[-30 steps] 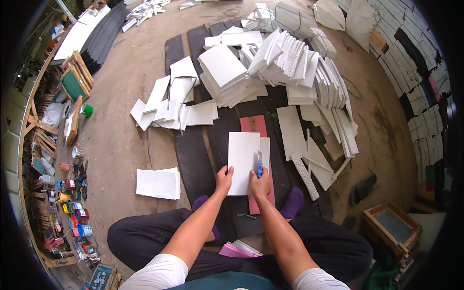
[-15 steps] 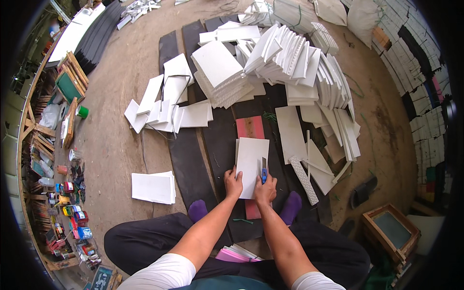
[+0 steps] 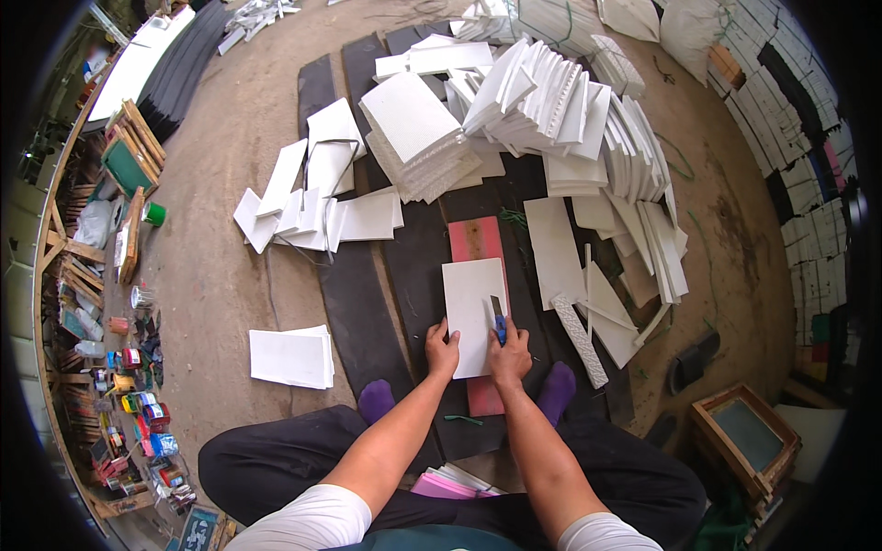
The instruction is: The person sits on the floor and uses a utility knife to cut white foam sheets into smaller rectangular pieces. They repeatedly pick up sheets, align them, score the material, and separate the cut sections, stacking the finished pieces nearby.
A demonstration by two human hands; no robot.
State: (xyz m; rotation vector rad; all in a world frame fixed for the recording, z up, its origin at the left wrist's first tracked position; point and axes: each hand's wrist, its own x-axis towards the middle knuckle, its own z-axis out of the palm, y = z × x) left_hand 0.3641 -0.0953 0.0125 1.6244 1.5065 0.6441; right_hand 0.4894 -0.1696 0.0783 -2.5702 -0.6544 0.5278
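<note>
Wide view first: dirt floor [image 3: 211,285], w/ dark mats [image 3: 363,303] laid near-to-far down the middle. Far side, a big heap of white panels [image 3: 551,110] leaning and stacked; a looser scatter far left at [image 3: 312,207]; one small neat stack [image 3: 292,356] near left. Offcut strips [image 3: 588,321] lie just right of the work spot. Paint tins and jars [image 3: 138,404] line the left edge; a framed screen [image 3: 746,436] sits near right.

Centre: person seated on the floor, legs apart, purple socks [image 3: 557,389] either side of a red cutting board [image 3: 478,243]. On it lies the white sheet [image 3: 476,312], long axis running near to far.

Hands: left hand [image 3: 443,347] is spread flat, pressing the sheet's near-left corner. Right hand [image 3: 508,351] is closed round a blue-handled knife [image 3: 497,321], blade pointing far, set close to the sheet's right edge.

To do the cut well, I'd say: keep the left palm weight down so the sheet can't skid on the board, fingers well left of the blade line. Blade low-angled, one steady stroke along the edge, no sawing. Cut line should stay over the red board, not the mat. Elbows in, eyes on the tip.
</note>
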